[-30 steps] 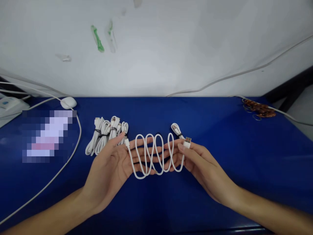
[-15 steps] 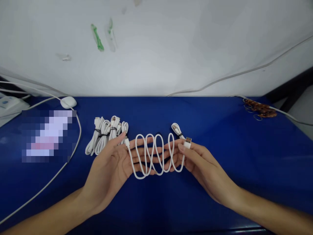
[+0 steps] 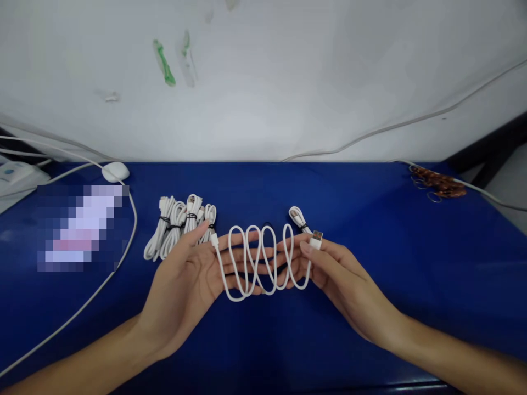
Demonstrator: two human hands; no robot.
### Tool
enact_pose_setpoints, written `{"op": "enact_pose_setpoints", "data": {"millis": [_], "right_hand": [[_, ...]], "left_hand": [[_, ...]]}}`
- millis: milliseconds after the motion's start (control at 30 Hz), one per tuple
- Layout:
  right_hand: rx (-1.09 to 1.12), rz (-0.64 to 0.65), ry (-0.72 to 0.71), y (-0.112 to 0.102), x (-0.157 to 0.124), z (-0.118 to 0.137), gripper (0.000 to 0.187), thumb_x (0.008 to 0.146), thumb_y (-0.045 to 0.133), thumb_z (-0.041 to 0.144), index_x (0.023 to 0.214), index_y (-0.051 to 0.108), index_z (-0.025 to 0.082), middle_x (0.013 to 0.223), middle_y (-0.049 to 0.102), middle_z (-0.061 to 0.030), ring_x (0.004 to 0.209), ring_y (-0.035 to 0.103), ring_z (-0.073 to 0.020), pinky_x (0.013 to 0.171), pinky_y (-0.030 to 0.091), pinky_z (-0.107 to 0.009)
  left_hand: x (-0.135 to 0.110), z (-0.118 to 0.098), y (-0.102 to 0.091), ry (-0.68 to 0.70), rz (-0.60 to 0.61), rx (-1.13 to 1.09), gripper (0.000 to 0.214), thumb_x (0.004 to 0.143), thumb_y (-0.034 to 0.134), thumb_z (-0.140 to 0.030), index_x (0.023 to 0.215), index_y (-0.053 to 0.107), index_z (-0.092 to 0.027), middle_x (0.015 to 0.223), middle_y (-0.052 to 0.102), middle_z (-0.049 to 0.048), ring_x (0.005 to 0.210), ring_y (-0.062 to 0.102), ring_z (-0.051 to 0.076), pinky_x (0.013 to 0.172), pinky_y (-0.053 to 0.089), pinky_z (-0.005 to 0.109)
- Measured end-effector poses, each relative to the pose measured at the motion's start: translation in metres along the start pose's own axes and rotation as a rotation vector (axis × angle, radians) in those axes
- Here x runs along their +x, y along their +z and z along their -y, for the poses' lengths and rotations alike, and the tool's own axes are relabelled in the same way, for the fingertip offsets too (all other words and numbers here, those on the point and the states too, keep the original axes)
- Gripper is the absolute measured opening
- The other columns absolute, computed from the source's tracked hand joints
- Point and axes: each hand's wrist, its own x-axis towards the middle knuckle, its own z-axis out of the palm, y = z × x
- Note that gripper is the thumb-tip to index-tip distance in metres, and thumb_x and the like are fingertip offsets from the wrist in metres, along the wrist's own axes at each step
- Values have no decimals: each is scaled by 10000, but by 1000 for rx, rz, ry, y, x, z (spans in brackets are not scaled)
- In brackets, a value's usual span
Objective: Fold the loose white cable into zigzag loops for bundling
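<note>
A white USB cable spreads in several loose loops across the fingers of both hands. My left hand, palm up, supports the loops on outstretched fingers, its thumb beside the cable's small plug. Between thumb and fingers, my right hand pinches the larger USB-A plug, which points up and away. Beyond my left thumb lie several tied white cable bundles, partly hidden by that hand. One more tied bundle lies past my right fingertips, its lower end covered.
The blue tabletop meets a pale wall at the back. At the left are a white mouse, a long trailing cord and a pixelated item. A brown bunch of ties or wires sits at the back right.
Hardly anything differs. Both hands and the looped cable keep the same pose, with only a tiny shift of the left thumb and small plug.
</note>
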Motion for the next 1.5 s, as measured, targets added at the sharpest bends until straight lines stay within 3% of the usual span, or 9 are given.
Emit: {"op": "enact_pose_setpoints", "data": {"millis": [567, 733, 1233, 1500], "right_hand": [[-14, 21, -10, 1, 0, 2, 320, 1032, 737, 527, 1046, 821, 219, 860, 798, -38, 800, 744, -188, 781, 548, -317], [-14, 23, -18, 1, 1, 3, 321, 1028, 743, 528, 1019, 813, 214, 869, 797, -40, 789, 750, -192, 769, 555, -325], [-20, 22, -17, 0, 0, 3, 313, 1039, 729, 513, 1033, 807, 210, 855, 796, -47, 795, 748, -199, 772, 561, -332], [-11, 29, -35, 2, 0, 3, 304, 1031, 746, 510, 1004, 807, 213, 857, 803, -39, 770, 761, -188, 754, 567, -316]], "left_hand": [[1, -1, -2, -1, 47, 3, 677, 1105, 367, -573, 1471, 671, -92, 1209, 822, 253, 1122, 776, 450, 986, 591, 548], [-1, 0, -4, -15, 37, 36, 720, 1134, 216, -546, 1459, 693, -115, 1142, 838, 221, 1127, 777, 452, 953, 602, 535], [0, 1, -1, -4, 35, 20, 646, 1051, 507, -580, 1441, 686, -97, 1185, 827, 245, 1111, 777, 448, 979, 596, 532], [-2, 1, 1, -27, -23, 18, 640, 1063, 469, -538, 1460, 650, -71, 1187, 820, 259, 1102, 781, 443, 994, 594, 550]]}}
